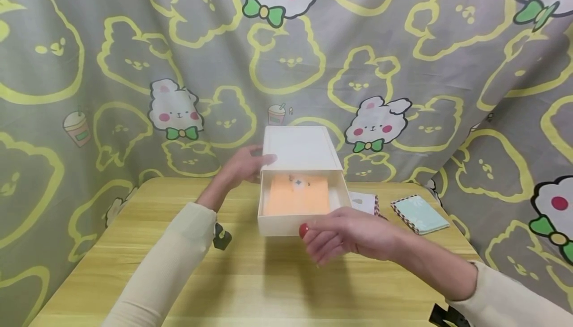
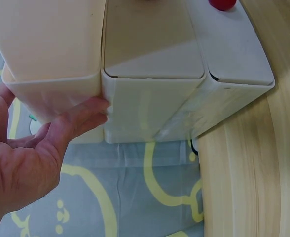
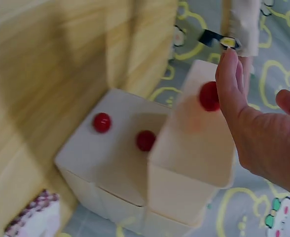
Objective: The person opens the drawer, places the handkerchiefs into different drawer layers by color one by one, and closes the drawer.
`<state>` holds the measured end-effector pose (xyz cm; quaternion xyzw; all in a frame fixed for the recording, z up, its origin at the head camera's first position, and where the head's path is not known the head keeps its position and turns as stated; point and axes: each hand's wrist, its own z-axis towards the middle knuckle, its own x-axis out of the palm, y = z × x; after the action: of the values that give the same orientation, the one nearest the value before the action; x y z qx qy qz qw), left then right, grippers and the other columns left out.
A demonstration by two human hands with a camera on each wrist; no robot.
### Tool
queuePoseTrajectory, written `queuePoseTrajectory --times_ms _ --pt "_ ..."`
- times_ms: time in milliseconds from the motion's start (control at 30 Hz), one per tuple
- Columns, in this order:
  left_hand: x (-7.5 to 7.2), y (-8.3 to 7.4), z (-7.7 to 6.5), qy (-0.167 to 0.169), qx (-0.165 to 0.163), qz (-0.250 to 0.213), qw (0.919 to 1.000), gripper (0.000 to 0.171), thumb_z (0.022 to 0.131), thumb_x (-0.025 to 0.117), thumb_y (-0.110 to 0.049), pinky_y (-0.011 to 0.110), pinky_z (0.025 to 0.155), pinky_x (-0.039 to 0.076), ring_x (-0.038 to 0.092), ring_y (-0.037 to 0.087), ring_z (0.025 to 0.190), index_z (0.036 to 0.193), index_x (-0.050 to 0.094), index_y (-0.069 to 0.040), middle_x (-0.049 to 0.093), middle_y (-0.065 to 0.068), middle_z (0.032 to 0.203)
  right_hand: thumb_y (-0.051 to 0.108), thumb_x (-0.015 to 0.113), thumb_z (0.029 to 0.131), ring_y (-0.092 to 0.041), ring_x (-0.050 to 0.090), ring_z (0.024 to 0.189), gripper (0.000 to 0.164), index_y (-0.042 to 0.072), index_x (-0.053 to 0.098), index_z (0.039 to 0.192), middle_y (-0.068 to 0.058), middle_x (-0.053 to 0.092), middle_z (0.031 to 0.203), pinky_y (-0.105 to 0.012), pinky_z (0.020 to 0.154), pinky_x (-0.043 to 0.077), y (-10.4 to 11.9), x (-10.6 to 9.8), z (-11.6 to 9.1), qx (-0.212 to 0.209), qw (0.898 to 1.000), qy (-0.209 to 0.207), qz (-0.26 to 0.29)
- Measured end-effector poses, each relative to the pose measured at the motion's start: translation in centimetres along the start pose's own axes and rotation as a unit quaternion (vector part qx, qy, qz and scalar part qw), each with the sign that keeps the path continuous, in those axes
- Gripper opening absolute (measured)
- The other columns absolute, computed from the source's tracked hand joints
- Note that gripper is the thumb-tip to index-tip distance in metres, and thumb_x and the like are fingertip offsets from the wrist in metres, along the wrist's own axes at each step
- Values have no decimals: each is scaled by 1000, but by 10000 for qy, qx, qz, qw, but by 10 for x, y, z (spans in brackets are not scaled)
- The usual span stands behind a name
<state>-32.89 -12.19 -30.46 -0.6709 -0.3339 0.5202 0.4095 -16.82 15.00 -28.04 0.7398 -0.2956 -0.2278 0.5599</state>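
Observation:
A white stacked drawer unit (image 1: 300, 145) stands toward the back, its top drawer (image 1: 279, 226) pulled out toward me. Inside that drawer lies a flat orange folded cloth (image 1: 298, 197) with a small blue motif. My left hand (image 1: 243, 164) grips the unit's upper left side, thumb over the top edge and fingers along the side wall (image 2: 51, 94). At the drawer front, my right hand (image 1: 349, 232) is beside the red round knob (image 3: 209, 96), its fairly straight fingers overlapping the knob's edge in the right wrist view. The lower drawers, seen there with red knobs (image 3: 101, 122), are closed.
Right of the unit on the wooden table (image 1: 233, 287) lies a folded light-blue cloth (image 1: 421, 213) with a checked edge. A white cloth (image 1: 364, 201) sits partly hidden behind the drawer and right hand. A patterned grey curtain (image 1: 215, 68) hangs behind the table.

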Motion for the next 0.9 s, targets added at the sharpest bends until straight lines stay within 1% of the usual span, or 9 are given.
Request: queuePoseTrajectory --times_ms 133,267,400,467,533,700,800,900 --pt "0 0 1 0 19 27 10000 88 92 71 -49 41 82 65 72 35 104 161 29 -16 60 22 138 29 56 103 -23 75 84 42 -12 63 110 -15 75 93 -45 87 63 -7 -1 1 256 9995 24 187" --pt "0 -1 1 -10 6 7 10000 87 92 71 -48 41 82 65 72 35 105 160 29 -16 61 21 138 33 55 104 -24 76 82 43 -10 61 110 -16 75 93 -47 85 64 -12 -1 1 418 9988 123 238" --pt "0 -1 0 -27 -18 27 10000 86 92 71 -49 42 82 65 72 35 104 161 29 -16 62 22 137 34 53 105 -26 76 83 46 -9 55 121 -18 74 97 -47 83 64 -18 0 3 491 9983 124 280" --pt "-1 0 0 -24 -25 51 10000 87 92 71 -49 41 82 65 72 34 103 161 29 -16 61 22 137 34 53 106 -27 76 85 48 -9 51 127 -19 74 99 -47 85 64 -22 0 4 481 9982 72 358" --pt "-1 0 0 -30 -36 72 10000 87 92 71 -49 41 82 65 72 34 101 161 29 -16 62 22 136 32 53 106 -27 75 89 47 -8 49 130 -19 73 102 -47 89 63 -24 0 6 445 9979 17 475" --pt "0 0 0 -30 -34 70 10000 87 92 71 -50 40 82 65 72 33 102 160 30 -16 61 21 137 25 54 105 -25 74 96 38 -8 54 125 -16 73 106 -46 97 59 -28 0 11 280 9963 -166 801" --pt "0 0 1 -38 -10 86 10000 87 92 71 -50 40 82 65 72 34 104 160 30 -15 58 21 142 19 54 104 -25 74 96 36 -10 55 126 -16 73 105 -45 98 59 -29 0 14 162 9946 -382 949" --pt "0 0 1 -52 -11 109 9999 86 92 71 -50 40 82 65 71 35 106 160 30 -15 55 21 145 15 53 104 -26 75 96 38 -14 53 128 -17 73 104 -43 97 60 -29 0 15 83 9921 -644 1070"
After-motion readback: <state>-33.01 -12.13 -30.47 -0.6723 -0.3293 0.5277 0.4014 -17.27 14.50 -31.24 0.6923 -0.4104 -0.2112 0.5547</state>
